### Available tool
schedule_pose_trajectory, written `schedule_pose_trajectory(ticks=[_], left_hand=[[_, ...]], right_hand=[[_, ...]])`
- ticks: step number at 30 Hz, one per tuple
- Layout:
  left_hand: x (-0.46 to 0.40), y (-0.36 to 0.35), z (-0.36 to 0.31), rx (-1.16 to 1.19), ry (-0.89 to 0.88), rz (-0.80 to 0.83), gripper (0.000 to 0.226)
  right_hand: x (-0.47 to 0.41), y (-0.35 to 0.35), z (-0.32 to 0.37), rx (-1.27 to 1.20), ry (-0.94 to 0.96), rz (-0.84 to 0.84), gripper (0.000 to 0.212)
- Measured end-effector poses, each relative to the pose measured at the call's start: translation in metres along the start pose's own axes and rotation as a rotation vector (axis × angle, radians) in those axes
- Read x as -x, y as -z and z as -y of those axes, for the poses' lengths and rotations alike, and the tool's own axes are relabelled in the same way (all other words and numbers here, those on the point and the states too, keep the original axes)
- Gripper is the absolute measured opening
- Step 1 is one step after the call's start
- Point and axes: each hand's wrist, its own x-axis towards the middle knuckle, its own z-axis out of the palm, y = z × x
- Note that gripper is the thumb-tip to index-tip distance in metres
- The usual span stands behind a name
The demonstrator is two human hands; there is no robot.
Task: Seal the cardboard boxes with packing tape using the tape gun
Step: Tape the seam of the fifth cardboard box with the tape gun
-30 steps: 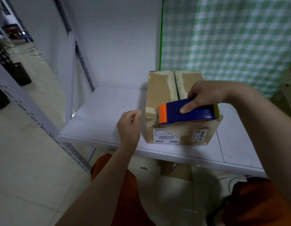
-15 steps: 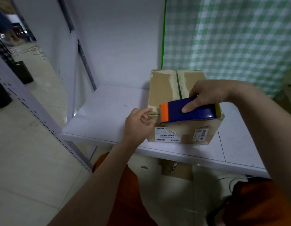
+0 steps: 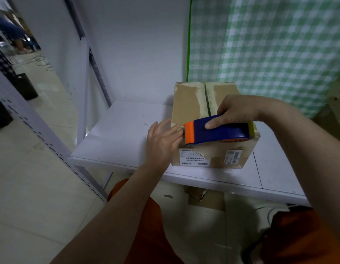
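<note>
At 9 o'clock a grey slotted shelf upright (image 3: 32, 128) slants across the tiled floor. Right of it the white shelf board (image 3: 125, 130) carries 1 cardboard box (image 3: 190, 103), set at the board's 3 o'clock side. The left hand (image 3: 163, 141), fingers straight and spread, lies against the box's left top edge beside the orange nose of the tape gun (image 3: 218, 131). The right hand (image 3: 237, 112) grips the gun's blue body from above, index finger stretched along it, low over the box's near edge. At 1 o'clock hangs a green checked curtain (image 3: 270, 50).
</note>
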Motion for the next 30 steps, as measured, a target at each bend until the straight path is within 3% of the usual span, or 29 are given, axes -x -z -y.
schedule_pose_trajectory(ticks=[7, 13, 17, 22, 30], left_hand=[[0.006, -0.006, 0.007, -0.105, -0.028, 0.005, 0.036], [0.004, -0.003, 0.004, -0.104, 0.018, 0.013, 0.034], [-0.001, -0.002, -0.010, -0.138, 0.047, 0.033, 0.038], [-0.011, -0.017, -0.043, 0.064, -0.117, 0.043, 0.035], [-0.007, -0.031, -0.044, 0.015, -0.109, 0.014, 0.035]], right_hand=[[-0.002, 0.000, -0.002, 0.015, -0.012, 0.002, 0.043], [0.019, 0.019, -0.027, 0.096, -0.141, 0.006, 0.051], [0.024, 0.017, -0.038, 0.068, -0.120, -0.029, 0.047], [0.023, 0.017, -0.038, 0.047, -0.113, -0.067, 0.043], [0.022, 0.013, -0.042, 0.033, -0.097, -0.062, 0.043]])
